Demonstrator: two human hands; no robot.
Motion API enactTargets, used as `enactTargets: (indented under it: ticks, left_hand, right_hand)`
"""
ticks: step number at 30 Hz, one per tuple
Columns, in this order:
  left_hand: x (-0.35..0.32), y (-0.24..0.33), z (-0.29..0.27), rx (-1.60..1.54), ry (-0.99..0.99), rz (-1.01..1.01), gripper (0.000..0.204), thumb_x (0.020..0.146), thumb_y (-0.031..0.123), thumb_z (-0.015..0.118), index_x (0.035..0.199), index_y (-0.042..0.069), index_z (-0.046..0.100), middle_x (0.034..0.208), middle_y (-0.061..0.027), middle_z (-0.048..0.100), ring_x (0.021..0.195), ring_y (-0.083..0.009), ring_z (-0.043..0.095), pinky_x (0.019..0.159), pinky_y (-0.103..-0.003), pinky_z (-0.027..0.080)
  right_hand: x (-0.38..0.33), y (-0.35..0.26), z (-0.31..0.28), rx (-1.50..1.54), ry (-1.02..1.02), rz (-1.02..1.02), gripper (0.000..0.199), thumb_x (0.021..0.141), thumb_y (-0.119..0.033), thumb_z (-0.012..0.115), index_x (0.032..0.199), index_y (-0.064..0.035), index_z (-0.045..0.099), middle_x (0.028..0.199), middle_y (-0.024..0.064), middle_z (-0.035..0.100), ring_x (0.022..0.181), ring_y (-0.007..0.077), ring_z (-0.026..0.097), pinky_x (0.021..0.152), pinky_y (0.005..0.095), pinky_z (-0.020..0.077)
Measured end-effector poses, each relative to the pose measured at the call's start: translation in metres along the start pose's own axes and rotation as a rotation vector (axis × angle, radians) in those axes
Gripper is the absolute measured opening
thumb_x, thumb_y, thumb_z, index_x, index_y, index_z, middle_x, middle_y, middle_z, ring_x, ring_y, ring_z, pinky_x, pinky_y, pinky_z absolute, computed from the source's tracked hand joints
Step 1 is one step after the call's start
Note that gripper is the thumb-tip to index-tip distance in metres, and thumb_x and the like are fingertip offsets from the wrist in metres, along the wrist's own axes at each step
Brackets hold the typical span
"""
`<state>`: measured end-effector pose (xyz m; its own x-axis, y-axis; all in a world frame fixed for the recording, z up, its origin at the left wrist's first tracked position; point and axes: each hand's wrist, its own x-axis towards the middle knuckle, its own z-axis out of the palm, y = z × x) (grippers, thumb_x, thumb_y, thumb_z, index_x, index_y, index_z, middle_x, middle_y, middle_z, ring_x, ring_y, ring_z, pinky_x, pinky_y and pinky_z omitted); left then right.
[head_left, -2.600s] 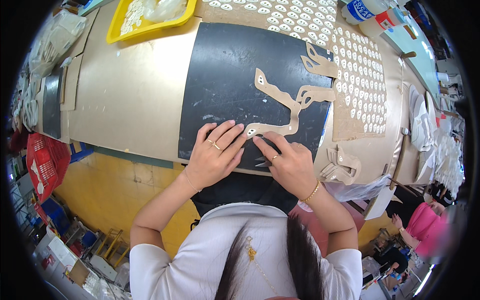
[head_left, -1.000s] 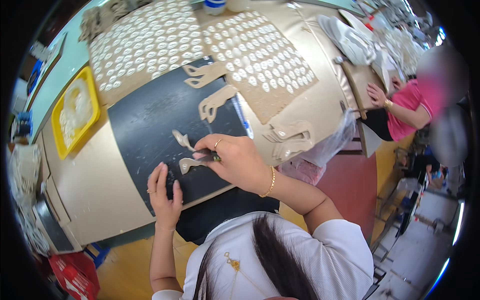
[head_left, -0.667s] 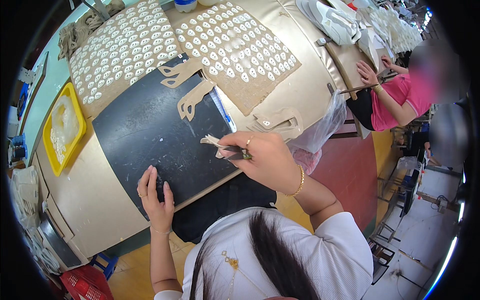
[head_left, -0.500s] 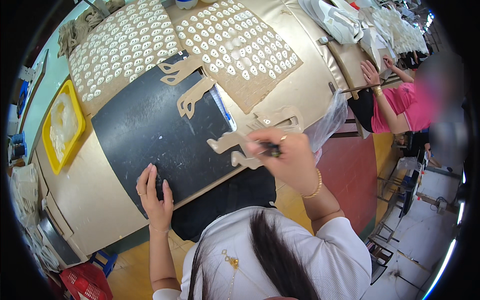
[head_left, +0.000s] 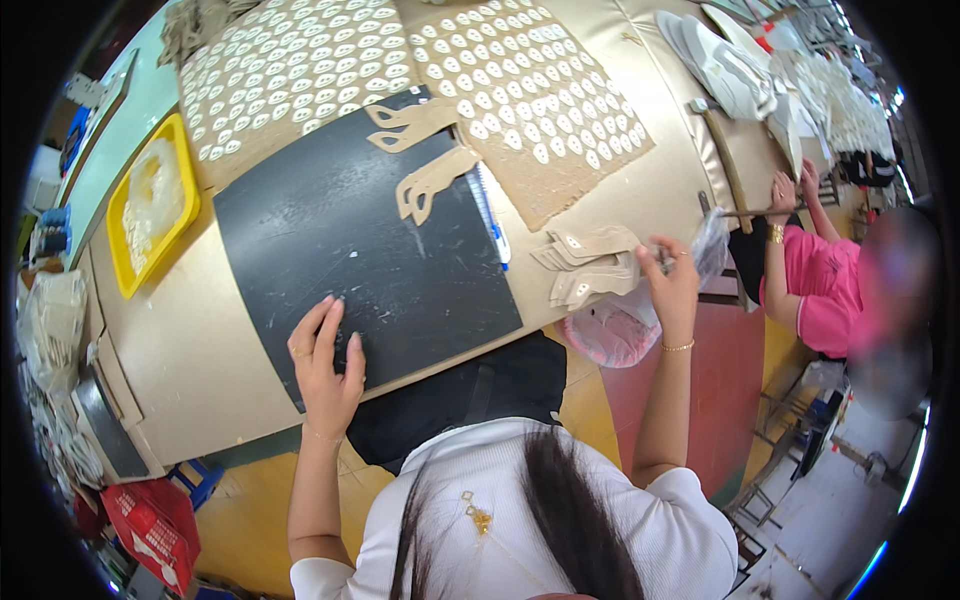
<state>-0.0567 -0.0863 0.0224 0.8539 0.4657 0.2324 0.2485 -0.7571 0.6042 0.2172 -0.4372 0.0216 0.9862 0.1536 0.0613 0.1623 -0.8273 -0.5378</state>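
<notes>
My left hand (head_left: 330, 365) rests on the near left part of the black board (head_left: 350, 250), its fingers apart and nothing in them. My right hand (head_left: 672, 285) is at the right end of a fanned stack of beige cut pieces (head_left: 590, 262). Its fingers are curled, with a small dark thing partly hidden between them. At the board's far right corner lie two beige pieces with looped ends, an upper one (head_left: 415, 122) and a lower one (head_left: 435, 180). Small white patches show on the stacked pieces.
Rows of small white ring-like patches cover two brown sheets, one at left (head_left: 300, 70) and one at right (head_left: 530, 85). A yellow tray (head_left: 188, 215) stands left. A pen (head_left: 497, 245) lies by the board. Clear plastic bag (head_left: 615, 330) hangs at the edge. A co-worker in pink (head_left: 825, 280) sits right.
My right hand has moved right and away from my body, to the stack. The beige piece it carried is no longer over the board's right edge. My left hand stays on the board.
</notes>
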Motion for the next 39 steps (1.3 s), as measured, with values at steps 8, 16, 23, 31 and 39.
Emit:
enactTargets:
  ticks: [8,16,23,31,39]
  left_hand:
    - [0.088,0.034,0.042,-0.052,-0.008,0.077,0.035,0.087,0.014,0.077,0.119,0.003,0.07,0.12,-0.0124,0.063,0.109,-0.0317,0.059,0.095,-0.042,0.047]
    - [0.132,0.045,0.082,0.082,0.041,0.068,0.03,0.085,0.014,0.078,0.112,0.003,0.071,0.107,-0.0099,0.062,0.098,-0.0293,0.058,0.086,-0.041,0.046]
    - [0.133,0.041,0.079,-0.009,0.011,0.011,0.018,0.085,0.008,0.077,0.101,0.002,0.072,0.101,-0.0093,0.062,0.095,-0.0286,0.057,0.087,-0.04,0.047]
    - [0.127,0.043,0.059,-0.124,-0.044,-0.108,0.011,0.087,0.006,0.074,0.097,0.003,0.07,0.096,-0.0086,0.065,0.089,-0.0275,0.06,0.085,-0.039,0.045]
    - [0.12,0.05,0.038,-0.164,-0.14,-0.273,0.024,0.084,0.006,0.076,0.108,0.004,0.07,0.109,-0.0101,0.067,0.098,-0.028,0.063,0.089,-0.04,0.048]
  right_hand:
    - [0.047,-0.088,0.031,0.12,-0.128,-0.286,0.023,0.09,-0.017,0.075,0.104,0.0009,0.071,0.098,0.0159,0.067,0.089,0.0321,0.067,0.081,0.0381,0.0529]
    - [0.078,-0.113,0.071,0.014,-0.089,-0.436,0.022,0.091,-0.014,0.072,0.109,-0.003,0.071,0.108,0.0147,0.064,0.091,0.0358,0.068,0.076,0.0427,0.0549]
    - [0.075,-0.13,0.049,-0.324,-0.203,-0.451,0.025,0.088,-0.02,0.074,0.11,-0.0104,0.076,0.098,0.0067,0.063,0.078,0.0311,0.069,0.067,0.0435,0.0547]
    - [0.086,-0.13,0.048,-0.459,-0.278,-0.55,0.012,0.087,-0.018,0.072,0.094,-0.0084,0.077,0.093,0.0075,0.062,0.072,0.0315,0.069,0.064,0.0448,0.0539]
    - [0.094,-0.142,0.052,-0.603,-0.319,-0.688,0.014,0.083,-0.013,0.074,0.096,-0.0119,0.079,0.09,0.0049,0.064,0.073,0.0276,0.069,0.064,0.0407,0.0536]
